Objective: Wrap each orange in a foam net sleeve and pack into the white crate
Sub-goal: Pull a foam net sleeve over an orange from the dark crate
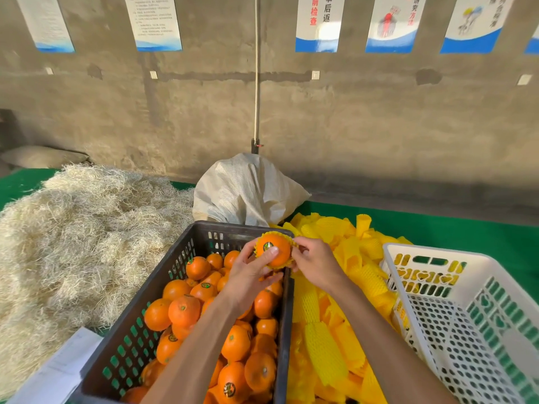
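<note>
An orange (277, 248) with a dark sticker is held up over the far right corner of the dark crate (172, 275). A yellow foam net sleeve (288, 262) rings the orange's rim. My left hand (250, 275) grips the orange from below, thumb pressed on its face. My right hand (316, 262) pinches the sleeve's right edge. Several bare oranges (221, 325) fill the dark crate. A pile of yellow foam sleeves (329, 330) lies between the two crates. The white crate (455, 325) stands at the right.
A mound of pale straw (78, 243) covers the green table (466, 231) at the left. A white woven sack (248, 191) stands behind the dark crate. Papers (61, 365) lie at the near left. A concrete wall with posters rises beyond.
</note>
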Tool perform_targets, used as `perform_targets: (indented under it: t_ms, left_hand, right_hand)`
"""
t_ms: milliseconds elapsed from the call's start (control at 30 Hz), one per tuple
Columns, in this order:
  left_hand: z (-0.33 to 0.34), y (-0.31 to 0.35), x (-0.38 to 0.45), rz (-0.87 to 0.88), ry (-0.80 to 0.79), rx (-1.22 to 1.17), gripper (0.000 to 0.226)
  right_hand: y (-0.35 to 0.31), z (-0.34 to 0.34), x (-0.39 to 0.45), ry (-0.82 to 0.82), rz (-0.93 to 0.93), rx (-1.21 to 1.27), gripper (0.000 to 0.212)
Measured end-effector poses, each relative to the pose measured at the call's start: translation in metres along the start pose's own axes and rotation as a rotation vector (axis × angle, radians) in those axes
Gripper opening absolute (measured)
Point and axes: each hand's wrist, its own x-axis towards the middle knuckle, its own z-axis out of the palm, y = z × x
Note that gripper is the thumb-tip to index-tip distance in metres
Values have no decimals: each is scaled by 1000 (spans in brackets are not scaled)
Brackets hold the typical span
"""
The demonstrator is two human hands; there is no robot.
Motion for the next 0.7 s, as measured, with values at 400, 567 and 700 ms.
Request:
perform_targets:
  t_ms: [400, 567, 700]
  left_hand:
    - [28, -4, 21, 275, 421, 579, 59]
    - [26, 2, 13, 265, 95, 546, 67]
    - [33, 4, 9, 208, -60, 424, 70]
  right_hand:
    - [-12, 16, -32, 385, -207, -308, 14]
    - [-2, -7, -17, 219, -8, -63, 43]
    - [2, -20, -4, 10, -49, -30, 57]
